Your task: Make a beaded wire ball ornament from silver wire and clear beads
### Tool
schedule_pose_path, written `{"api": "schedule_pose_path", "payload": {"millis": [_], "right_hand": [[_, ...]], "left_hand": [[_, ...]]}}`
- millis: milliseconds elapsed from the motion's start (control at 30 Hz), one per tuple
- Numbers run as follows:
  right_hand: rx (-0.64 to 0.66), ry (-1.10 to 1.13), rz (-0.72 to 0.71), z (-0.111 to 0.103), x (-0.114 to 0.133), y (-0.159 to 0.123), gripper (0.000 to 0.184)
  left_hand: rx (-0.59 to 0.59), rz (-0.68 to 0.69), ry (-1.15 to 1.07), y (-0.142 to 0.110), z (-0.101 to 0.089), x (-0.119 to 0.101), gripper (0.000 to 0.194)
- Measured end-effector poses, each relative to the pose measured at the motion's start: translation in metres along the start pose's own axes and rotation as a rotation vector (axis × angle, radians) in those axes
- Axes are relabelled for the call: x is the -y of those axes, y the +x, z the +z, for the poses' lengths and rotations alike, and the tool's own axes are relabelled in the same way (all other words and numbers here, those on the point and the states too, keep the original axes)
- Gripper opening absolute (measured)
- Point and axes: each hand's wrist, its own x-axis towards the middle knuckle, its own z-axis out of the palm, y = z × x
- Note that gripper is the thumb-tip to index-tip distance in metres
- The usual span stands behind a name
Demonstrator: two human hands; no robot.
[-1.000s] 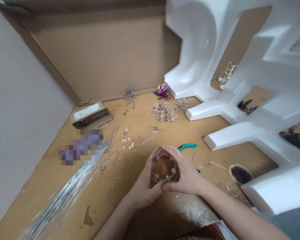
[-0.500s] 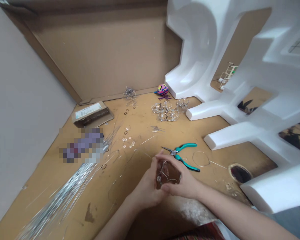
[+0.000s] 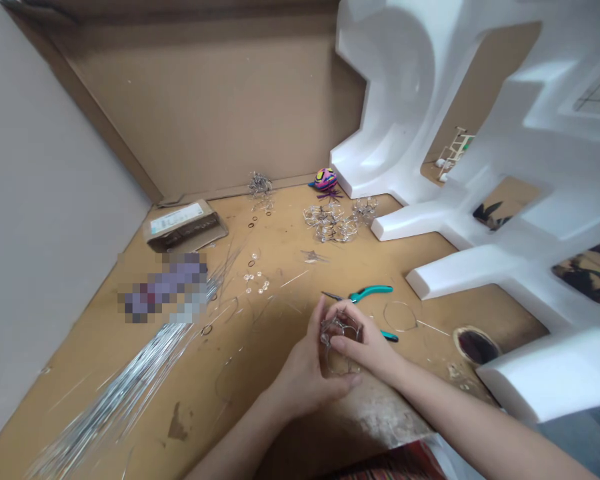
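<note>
Between my two hands is a beaded wire ring [image 3: 351,333], thin silvery wire bent in loops with clear beads. My left hand [image 3: 305,370] cups it from the left, fingers pointing up and thumb stretched along the bottom. From the right, my right hand [image 3: 367,340] grips it with curled fingers and thumb; part of the wire is hidden behind the fingers. Just beyond my right hand lie teal-handled pliers [image 3: 373,291], partly covered by it. A loose wire loop [image 3: 400,316] rests on the table to the right.
Finished-looking beaded wire pieces [image 3: 333,223] sit toward the back. Clear beads [image 3: 257,283] lie left of centre. A bundle of metal wires [image 3: 135,380] stretches along the left, near a cardboard box [image 3: 180,230]. White foam packaging [image 3: 450,280] and a tape roll [image 3: 477,345] stand right.
The ring has turned from facing me to a tilted, sideways view. My right fingers have curled inward over it, and my left thumb has straightened. The pliers came into fuller view, then were partly covered again.
</note>
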Motion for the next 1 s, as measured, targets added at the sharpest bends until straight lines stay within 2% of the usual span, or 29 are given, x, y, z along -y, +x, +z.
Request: {"api": "schedule_pose_path", "payload": {"millis": [133,233,367,467,533,600,700,767,833,1000], "right_hand": [[0.058,0.158,0.061,0.001,-0.005,0.001,0.042],[0.003,0.165,0.124,0.005,-0.007,0.001,0.039],[-0.145,0.231,0.149,0.012,-0.006,0.002,0.03],[-0.18,0.457,0.209,0.009,-0.002,0.005,0.024],[-0.213,0.634,0.3,0.003,0.0,0.009,0.022],[-0.245,0.806,0.393,-0.005,0.003,0.014,0.023],[-0.245,0.971,0.463,-0.015,0.006,0.018,0.026],[-0.236,0.994,0.487,-0.019,0.006,0.018,0.027],[-0.228,0.989,0.517,-0.019,0.005,0.018,0.028],[-0.21,1.035,0.535,-0.014,0.001,0.018,0.027]], "left_hand": [[-0.052,-0.022,-0.046,0.004,0.008,0.004,0.096],[-0.087,-0.011,-0.054,0.007,0.013,0.007,0.093],[-0.161,0.002,0.191,0.007,0.011,0.007,0.093],[-0.119,0.016,0.391,0.004,0.004,0.004,0.098],[-0.092,0.076,0.424,0.002,-0.002,0.004,0.098],[-0.115,0.141,0.415,0.001,-0.006,0.004,0.089],[-0.251,0.261,0.451,0.002,-0.012,0.007,0.074],[-0.342,0.384,0.524,0.003,-0.014,0.008,0.069],[-0.376,0.492,0.626,0.004,-0.014,0.008,0.069],[-0.312,0.571,0.844,0.008,-0.006,0.005,0.081]]}}
